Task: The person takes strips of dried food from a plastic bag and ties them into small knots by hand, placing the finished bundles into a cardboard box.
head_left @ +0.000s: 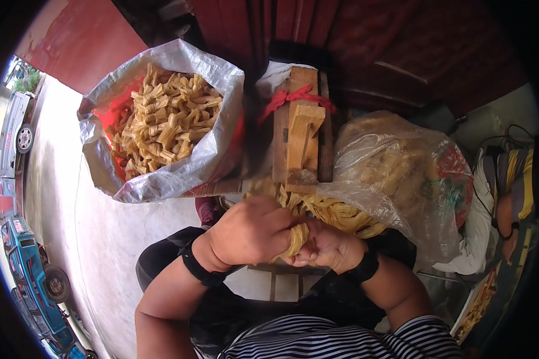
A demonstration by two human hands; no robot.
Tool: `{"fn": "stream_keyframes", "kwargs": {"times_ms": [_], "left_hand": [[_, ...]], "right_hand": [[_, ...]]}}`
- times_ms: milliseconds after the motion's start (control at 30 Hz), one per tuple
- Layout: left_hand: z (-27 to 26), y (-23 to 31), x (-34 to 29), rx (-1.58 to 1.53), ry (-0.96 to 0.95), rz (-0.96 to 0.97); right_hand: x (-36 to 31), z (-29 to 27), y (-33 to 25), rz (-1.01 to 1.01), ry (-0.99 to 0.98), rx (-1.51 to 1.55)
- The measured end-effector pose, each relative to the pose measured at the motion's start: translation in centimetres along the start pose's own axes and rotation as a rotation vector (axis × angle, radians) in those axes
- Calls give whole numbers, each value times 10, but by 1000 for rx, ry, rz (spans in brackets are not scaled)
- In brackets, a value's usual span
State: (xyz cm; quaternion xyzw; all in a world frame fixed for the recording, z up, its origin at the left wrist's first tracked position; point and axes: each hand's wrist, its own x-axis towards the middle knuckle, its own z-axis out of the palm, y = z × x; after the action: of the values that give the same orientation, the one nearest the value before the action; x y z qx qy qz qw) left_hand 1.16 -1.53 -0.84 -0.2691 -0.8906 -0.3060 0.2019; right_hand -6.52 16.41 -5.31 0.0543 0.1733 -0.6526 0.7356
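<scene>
My left hand [251,230] and my right hand [332,246] meet in front of my lap, both closed. Between them a yellow, wrinkled strip [298,238], which looks like tofu skin, is looped around the fingers. My left hand lies over part of it, and the fingertips of both hands are partly hidden. Just beyond the hands lies a pile of long yellow strips [347,216]. Behind that pile stands a wooden block stand [303,143] with a red cloth [293,97] tied around it.
At left stands an open silver woven sack [224,75] full of knotted yellow pieces [167,119]. A clear plastic bag [395,161] with yellowish contents sits at right. Another person's arm [505,212] shows at far right. A blue vehicle [33,269] stands at far left.
</scene>
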Motion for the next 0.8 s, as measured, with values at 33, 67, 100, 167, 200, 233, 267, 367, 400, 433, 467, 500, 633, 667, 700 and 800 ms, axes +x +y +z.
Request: {"fn": "stream_keyframes", "kwargs": {"times_ms": [33, 67, 100, 167, 200, 233, 267, 367, 400, 433, 467, 500, 633, 667, 700, 800], "left_hand": [[1, -2, -1, 18, -6, 0], [3, -2, -1, 83, 28, -31], [6, 0, 0, 147, 63, -60], [12, 1, 2, 266, 126, -186], [14, 1, 3, 319, 152, -282], [14, 1, 4, 376, 176, -377], [6, 2, 7, 275, 119, -449], [13, -1, -5, -105, -6, -689], [17, -2, -9, -167, 16, -683], [17, -3, -10, -185, -65, -720], [16, -6, -12, -203, -146, -757], [15, -7, -14, -220, -228, -793], [18, 5, -7, -124, -200, -728], [21, 9, -7, -79, -252, -742], [23, 11, -8, -34, -303, -755], [9, 14, 1, -61, -80, -574]], "right_hand": [[1, -1, -1, -69, 42, 19], [2, -3, -2, -139, 83, 37], [6, -6, -7, -261, 49, -49], [7, 3, -14, -506, 282, -352], [6, 8, -16, -583, 377, -520], [5, 16, -17, -659, 469, -687], [5, 19, -19, -734, 561, -856], [4, 17, -19, -721, 442, -1044], [5, 21, -17, -656, 466, -1019], [4, 21, -16, -657, 459, -1074], [3, 21, -14, -658, 451, -1129], [2, 22, -12, -659, 441, -1184], [8, 25, -3, -742, 548, -1631], [8, 25, -5, -639, 615, -1635], [8, 25, -6, -594, 605, -1748], [1, 19, -14, -441, 527, -1723]]}}
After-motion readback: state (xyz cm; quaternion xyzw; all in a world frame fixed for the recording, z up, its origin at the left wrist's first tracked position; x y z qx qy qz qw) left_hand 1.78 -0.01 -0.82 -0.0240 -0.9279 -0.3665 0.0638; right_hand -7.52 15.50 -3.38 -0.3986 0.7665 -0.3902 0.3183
